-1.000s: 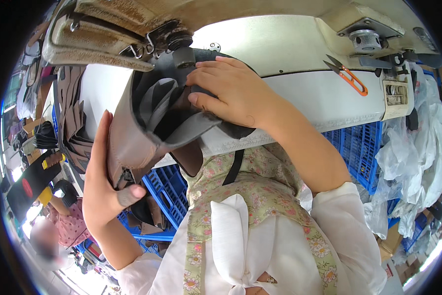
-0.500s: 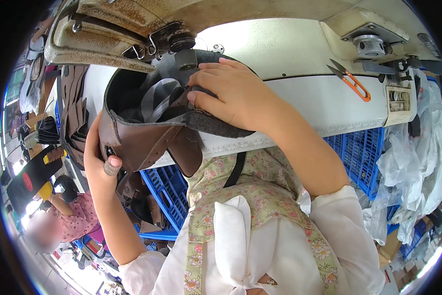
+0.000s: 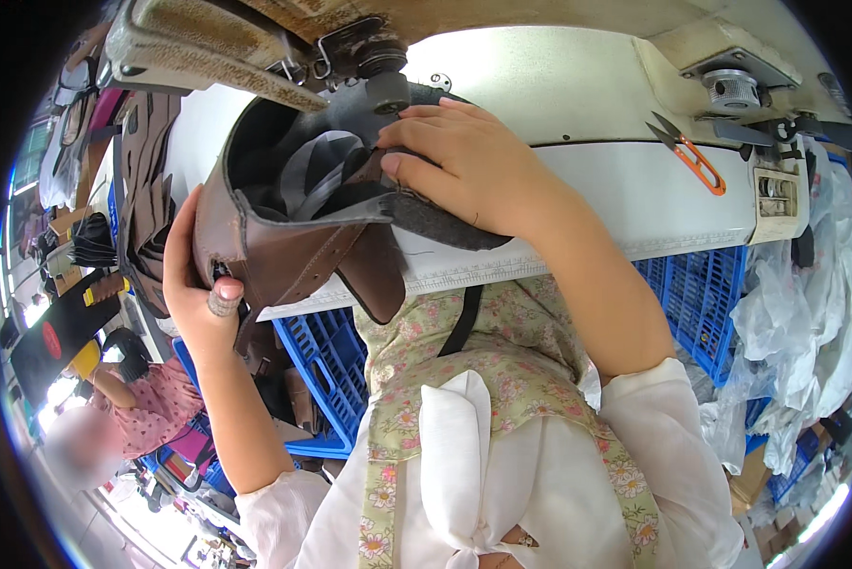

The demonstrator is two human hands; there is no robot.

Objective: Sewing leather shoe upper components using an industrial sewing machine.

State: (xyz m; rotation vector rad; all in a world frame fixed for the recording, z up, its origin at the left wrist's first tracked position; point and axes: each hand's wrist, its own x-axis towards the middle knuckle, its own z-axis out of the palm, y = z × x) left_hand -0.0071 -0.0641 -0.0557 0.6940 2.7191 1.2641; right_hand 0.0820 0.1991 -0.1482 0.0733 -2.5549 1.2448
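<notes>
Head view: just the one angle, so everything here is from up top.
Brown leather piece (image 3: 288, 251): bent round into a hollow shape, dark lining inside, sitting between the two hands at the machine bed (image 3: 625, 194).
Left hand (image 3: 198, 294): cupped round the outer wall, thumb by the lower corner, fingers mostly hidden behind, so no idea how firm the hold is.
Right hand (image 3: 468, 166): fingers close together, laid on the dark inner side, thumb below them. Actually pinching something? Can't tell.
Roller (image 3: 388, 93): just beyond the right fingertips. What's right under it is covered, so I can't say how much of that edge is sewn.
Row of stitches or holes (image 3: 323, 259): to the right of the left thumb, on the near wall. Looks like that bit's done, tbh.
Loose flap (image 3: 380, 284): below the right hand, hanging past the bed edge, its near end free.
How far along: partway, I'd say. Shape's there, but with both hands on it at the roller, that edge doesn't look finished.
Orange snips (image 3: 688, 156): well right of the right hand, untouched.
Brown stack (image 3: 146, 180): up past the left hand. Finished or waiting? Can't tell.
</notes>
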